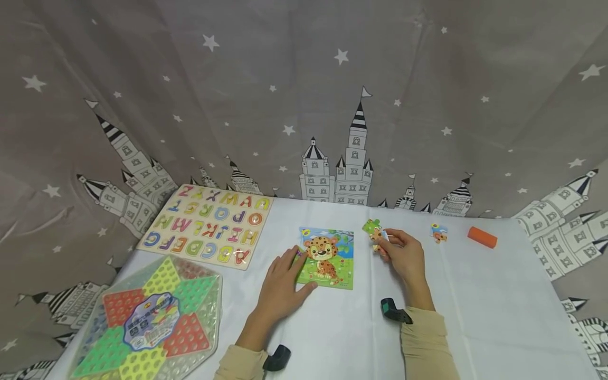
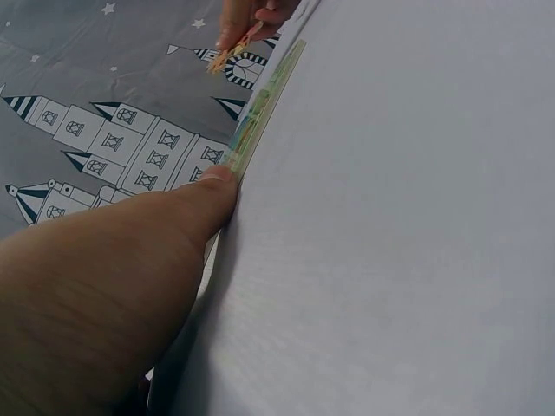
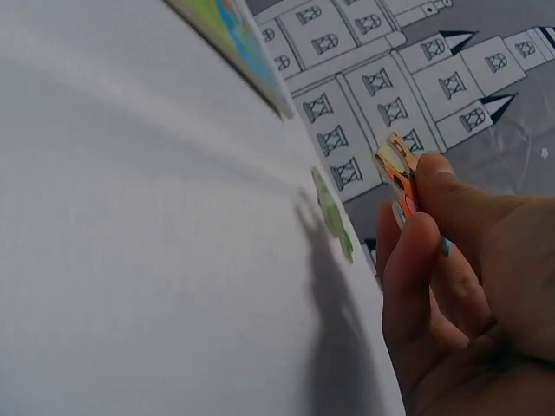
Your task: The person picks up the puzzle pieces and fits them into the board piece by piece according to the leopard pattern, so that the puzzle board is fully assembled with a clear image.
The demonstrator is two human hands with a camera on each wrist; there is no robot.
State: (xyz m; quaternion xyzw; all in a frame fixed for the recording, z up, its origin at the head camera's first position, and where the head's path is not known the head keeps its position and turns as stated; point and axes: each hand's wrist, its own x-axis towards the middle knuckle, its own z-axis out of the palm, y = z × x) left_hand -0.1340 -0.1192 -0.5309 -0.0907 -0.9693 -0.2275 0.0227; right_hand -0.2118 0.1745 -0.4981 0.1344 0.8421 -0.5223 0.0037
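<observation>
A square leopard jigsaw puzzle [image 1: 326,258] lies on the white table in front of me. My left hand [image 1: 282,287] rests along its left side with fingers extended, the fingertips over the edge and the thumb at the lower corner. To the right of the board, my right hand [image 1: 405,258] pinches an orange spotted puzzle piece [image 3: 399,169] between thumb and fingers, raised above the table. A green puzzle piece [image 3: 332,215] lies on the cloth by that hand. Farther right lies a blue-and-orange puzzle piece [image 1: 439,233].
An orange block [image 1: 482,237] lies at the right. A wooden alphabet board [image 1: 204,224] sits at the back left, with a packaged star-shaped board game [image 1: 152,319] in front of it. Behind the table hangs a grey castle-print curtain [image 1: 266,63].
</observation>
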